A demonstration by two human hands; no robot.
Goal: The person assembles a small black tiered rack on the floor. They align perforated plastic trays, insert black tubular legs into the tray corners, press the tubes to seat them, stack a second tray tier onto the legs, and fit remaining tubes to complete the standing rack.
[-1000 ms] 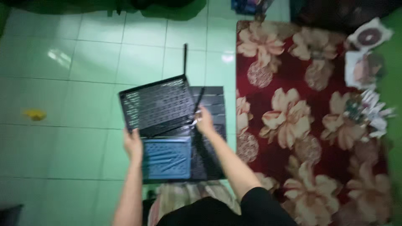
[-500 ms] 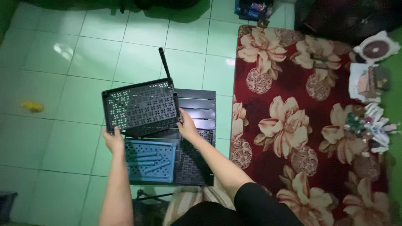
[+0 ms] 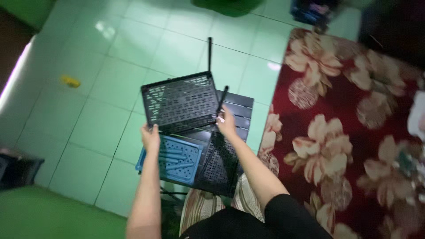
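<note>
I hold a black perforated plastic panel (image 3: 180, 102) up over a small stack of parts on the floor. My left hand (image 3: 150, 136) grips its near left corner. My right hand (image 3: 226, 123) grips its near right corner, where a thin black rod (image 3: 221, 101) sticks up. A second black rod (image 3: 209, 53) rises behind the panel. Below lie a blue perforated panel (image 3: 179, 160), another black perforated panel (image 3: 219, 167) and a black slatted piece (image 3: 239, 114).
The floor is pale green tile (image 3: 110, 128). A red rug with cream flowers (image 3: 349, 132) covers the right side. A small yellow object (image 3: 71, 81) lies on the tiles at left. A dark box (image 3: 17, 168) stands at lower left. Striped cloth (image 3: 199, 208) lies near me.
The view has shifted and zoomed closer. Both hands still hold the black panel, which has shifted slightly right and tilted relative to the stack beneath.
</note>
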